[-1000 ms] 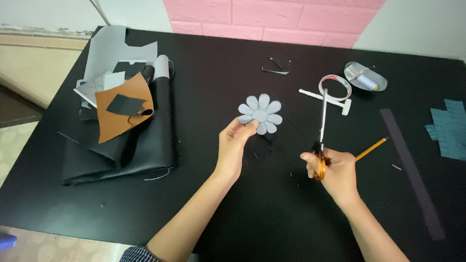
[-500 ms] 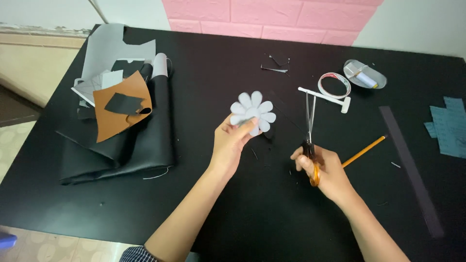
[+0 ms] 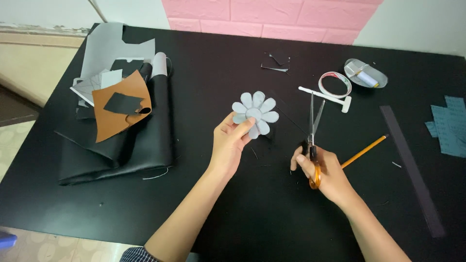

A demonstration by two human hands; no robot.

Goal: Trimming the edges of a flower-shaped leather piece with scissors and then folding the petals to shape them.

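Grey paper flower (image 3: 255, 112) pinched in the left hand (image 3: 228, 145), scissors (image 3: 313, 136) in the right hand (image 3: 324, 171).

Flower sits right at the left fingertips, thumb and fingers closed on its lower petals, so it's held up above the black table (image 3: 204, 213). Right fingers are curled through the orange handles, blades pointing away and parted a bit, tips just beside the flower's right side but not touching it. A pencil (image 3: 364, 151) lies just past the right knuckles, a tape ring (image 3: 335, 85) and white stick beyond the blade tips. Leather scraps (image 3: 116, 126) are piled well off to the left of the left hand.
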